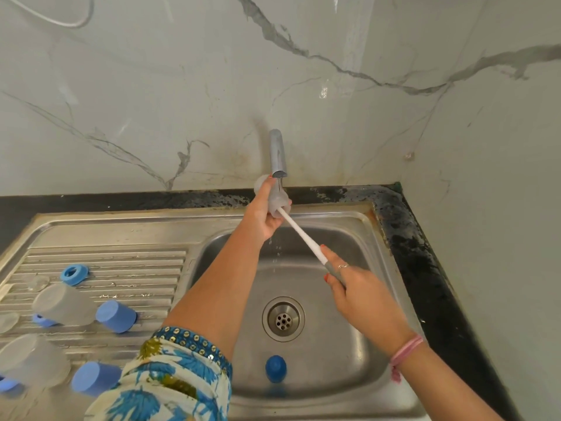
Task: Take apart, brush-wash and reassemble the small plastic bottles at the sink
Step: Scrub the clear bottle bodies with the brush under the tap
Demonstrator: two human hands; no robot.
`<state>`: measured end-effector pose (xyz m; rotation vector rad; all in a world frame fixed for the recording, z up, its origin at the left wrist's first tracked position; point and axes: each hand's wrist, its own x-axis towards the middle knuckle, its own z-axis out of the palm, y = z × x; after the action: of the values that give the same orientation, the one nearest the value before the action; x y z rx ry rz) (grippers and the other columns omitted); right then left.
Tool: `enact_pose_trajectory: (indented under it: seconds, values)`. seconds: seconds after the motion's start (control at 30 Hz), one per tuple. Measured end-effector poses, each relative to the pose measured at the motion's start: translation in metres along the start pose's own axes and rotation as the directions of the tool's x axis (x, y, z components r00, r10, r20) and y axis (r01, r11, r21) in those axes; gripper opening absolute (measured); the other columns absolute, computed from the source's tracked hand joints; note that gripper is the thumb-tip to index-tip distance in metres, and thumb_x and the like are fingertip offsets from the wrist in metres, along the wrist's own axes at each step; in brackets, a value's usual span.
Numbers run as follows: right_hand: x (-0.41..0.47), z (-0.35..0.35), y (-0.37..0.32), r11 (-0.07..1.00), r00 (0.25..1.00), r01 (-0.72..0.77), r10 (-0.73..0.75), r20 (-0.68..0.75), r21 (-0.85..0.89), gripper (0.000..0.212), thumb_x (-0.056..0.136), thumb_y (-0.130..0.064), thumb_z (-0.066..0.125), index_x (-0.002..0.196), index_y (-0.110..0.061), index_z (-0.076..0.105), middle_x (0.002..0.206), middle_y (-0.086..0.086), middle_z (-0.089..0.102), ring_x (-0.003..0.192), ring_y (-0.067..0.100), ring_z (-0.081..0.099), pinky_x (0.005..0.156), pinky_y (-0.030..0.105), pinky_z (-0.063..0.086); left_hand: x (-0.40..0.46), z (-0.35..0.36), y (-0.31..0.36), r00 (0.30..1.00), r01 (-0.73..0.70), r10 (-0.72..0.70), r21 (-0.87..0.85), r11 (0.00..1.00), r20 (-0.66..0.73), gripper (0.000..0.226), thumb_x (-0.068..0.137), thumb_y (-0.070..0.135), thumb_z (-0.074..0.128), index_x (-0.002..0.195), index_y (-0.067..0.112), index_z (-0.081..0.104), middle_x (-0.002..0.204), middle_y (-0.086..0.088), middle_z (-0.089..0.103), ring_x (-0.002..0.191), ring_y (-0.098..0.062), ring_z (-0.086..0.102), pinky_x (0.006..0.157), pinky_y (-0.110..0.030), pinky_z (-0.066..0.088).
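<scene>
The sink [349, 238] filled the lower view, its basin under both hands and its ribbed drainboard [106, 262] well to the left of the left fingers. The dark desk [425, 268] ran behind and to the right of the right fingers.

On the drainboard lay loose parts, probably set there to drain and wait for reassembly: two frosted bottles [65, 303] on their sides, two blue caps [117, 316], and a blue ring [74, 274] farthest back. One darker blue cap [275, 368] stood in the basin, near the drain [283, 319] and well below both hands.

The left hand [264, 212] was raised just under the tap [277, 154]. Its fingers were curled round a small clear bottle [277, 202], gripping it. The bottle sat at the spout, seemingly so that water could run over it while it was scrubbed; drops fell below the fingers. Its long axis tilted, the base up and away toward the wall, the mouth down and toward the right hand.

The right hand [358, 287] held the brush [303, 235] by its grey handle end, thumb and curled fingers pinching it while the forefinger lay straight along the shaft, likely to steady the thrust. The white shaft ran up and left from those fingers into the bottle's mouth, in line with the bottle's axis; the bristles were hidden inside.
</scene>
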<state>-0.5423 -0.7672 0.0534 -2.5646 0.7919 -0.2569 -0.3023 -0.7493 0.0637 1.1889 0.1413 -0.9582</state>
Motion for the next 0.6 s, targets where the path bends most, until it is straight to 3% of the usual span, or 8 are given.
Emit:
enact_pose_trajectory:
  seconds: [0.03, 0.1, 0.17, 0.2, 0.27, 0.33, 0.37, 0.6]
  values:
    - [-0.001, -0.002, -0.004, 0.945, 0.993, -0.111, 0.095, 0.065, 0.308, 0.049, 0.100, -0.033, 0.047, 0.141, -0.051, 0.030, 0.078, -0.001, 0.058, 0.059, 0.012, 0.055, 0.053, 0.030, 0.051, 0.002, -0.003, 0.000, 1.000, -0.010, 0.010, 0.037, 0.999, 0.002, 0.045, 0.083, 0.048, 0.070, 0.103, 0.010, 0.060, 0.094, -0.011, 0.066, 0.081, -0.023, 0.065, 0.070, -0.032, 0.056]
    - [0.000, -0.010, -0.012, 0.502, 0.907, -0.421, 0.229, 0.354, 0.755, 0.037, 0.098, -0.027, 0.053, 0.130, -0.044, 0.050, 0.071, 0.001, 0.057, 0.046, 0.008, 0.042, 0.038, 0.022, 0.036, 0.001, -0.009, 0.002, 1.000, 0.008, -0.011, 0.125, 0.992, 0.023, 0.057, 0.086, 0.061, 0.054, 0.111, 0.010, 0.063, 0.101, -0.009, 0.071, 0.086, -0.023, 0.066, 0.071, -0.030, 0.054]
    - [0.002, -0.018, -0.014, 0.014, 0.802, -0.583, 0.171, 0.573, 0.812, 0.028, 0.097, -0.022, 0.054, 0.123, -0.031, 0.058, 0.067, 0.004, 0.052, 0.041, 0.006, 0.031, 0.033, 0.017, 0.022, 0.000, -0.017, 0.006, 0.996, 0.056, -0.063, 0.106, 0.993, 0.068, 0.064, 0.088, 0.060, 0.037, 0.113, 0.008, 0.064, 0.101, -0.007, 0.071, 0.075, -0.017, 0.061, 0.061, -0.024, 0.047]
    - [0.003, -0.020, -0.014, -0.070, 0.779, -0.610, 0.134, 0.613, 0.789, 0.027, 0.097, -0.021, 0.054, 0.122, -0.027, 0.058, 0.067, 0.004, 0.051, 0.041, 0.005, 0.029, 0.032, 0.015, 0.020, -0.001, -0.019, 0.008, 0.993, 0.073, -0.078, 0.062, 0.995, 0.085, 0.062, 0.087, 0.058, 0.036, 0.111, 0.008, 0.064, 0.101, -0.008, 0.070, 0.068, -0.015, 0.058, 0.056, -0.023, 0.044]
    - [0.005, -0.023, -0.018, 0.160, 0.822, -0.568, 0.140, 0.552, 0.807, 0.026, 0.097, -0.022, 0.055, 0.121, -0.031, 0.057, 0.071, 0.003, 0.053, 0.042, 0.006, 0.033, 0.032, 0.017, 0.024, -0.004, -0.018, 0.012, 0.992, 0.096, -0.094, -0.017, 0.995, 0.086, 0.059, 0.083, 0.062, 0.046, 0.106, 0.011, 0.063, 0.092, -0.009, 0.068, 0.064, -0.015, 0.056, 0.056, -0.023, 0.044]
    - [0.004, -0.017, -0.017, 0.752, 0.945, -0.303, 0.158, 0.286, 0.586, 0.028, 0.095, -0.023, 0.057, 0.120, -0.036, 0.052, 0.079, -0.001, 0.057, 0.048, 0.009, 0.045, 0.038, 0.025, 0.040, -0.006, -0.012, 0.013, 0.996, 0.067, -0.065, -0.038, 0.997, 0.053, 0.060, 0.075, 0.068, 0.064, 0.099, 0.013, 0.062, 0.079, -0.005, 0.063, 0.062, -0.015, 0.056, 0.061, -0.026, 0.050]
    - [0.004, -0.013, -0.016, 0.894, 0.978, -0.175, 0.111, 0.175, 0.413, 0.032, 0.094, -0.023, 0.058, 0.120, -0.038, 0.047, 0.082, -0.003, 0.058, 0.053, 0.011, 0.052, 0.046, 0.029, 0.047, -0.006, -0.009, 0.012, 0.999, 0.036, -0.036, -0.017, 0.999, 0.023, 0.056, 0.074, 0.062, 0.071, 0.096, 0.012, 0.060, 0.079, -0.006, 0.062, 0.064, -0.016, 0.058, 0.064, -0.027, 0.053]
    - [-0.004, -0.032, -0.009, 0.858, 0.966, -0.212, 0.112, 0.232, 0.467, 0.046, 0.095, -0.027, 0.058, 0.136, -0.042, 0.044, 0.094, -0.004, 0.062, 0.061, 0.004, 0.055, 0.054, 0.018, 0.048, -0.001, -0.008, 0.009, 0.993, -0.090, 0.087, -0.037, 0.995, -0.081, 0.048, 0.079, 0.044, 0.076, 0.110, 0.012, 0.059, 0.108, -0.007, 0.069, 0.087, -0.018, 0.069, 0.062, -0.028, 0.058]
